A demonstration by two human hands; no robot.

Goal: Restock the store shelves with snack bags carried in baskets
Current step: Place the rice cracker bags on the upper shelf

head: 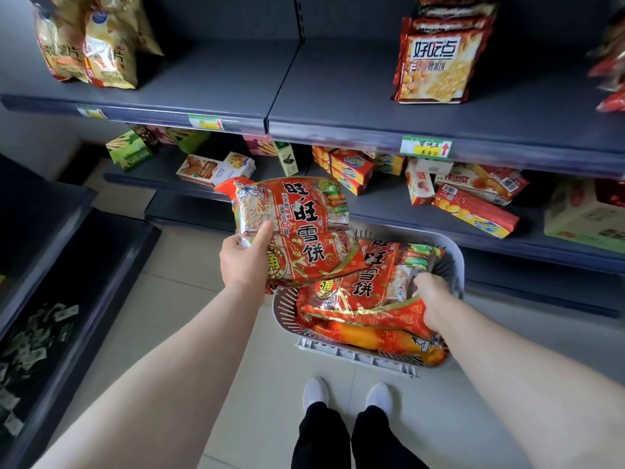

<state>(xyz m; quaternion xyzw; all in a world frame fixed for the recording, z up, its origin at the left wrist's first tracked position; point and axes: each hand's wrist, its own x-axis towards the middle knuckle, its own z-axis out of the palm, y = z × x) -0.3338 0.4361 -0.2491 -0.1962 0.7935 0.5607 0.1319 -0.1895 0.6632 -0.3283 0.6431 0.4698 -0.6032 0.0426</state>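
My left hand [245,258] grips a red rice-cracker snack bag [297,228] by its left edge and holds it above the floor, in front of the shelves. A grey plastic basket [358,357] stands on the floor by my feet with more of the same red bags inside. My right hand [433,299] reaches into the basket and grips the top bag [365,286] at its right side. The dark upper shelf [338,93] has a bare stretch in its middle.
Yellow chip bags [88,49] stand on the upper shelf at left, and orange biscuit bags [439,59] at right. Boxed snacks [351,170] lie scattered on the lower shelf. A dark bin [101,265] with small packets runs along the left. My feet [348,394] stand on the tile floor.
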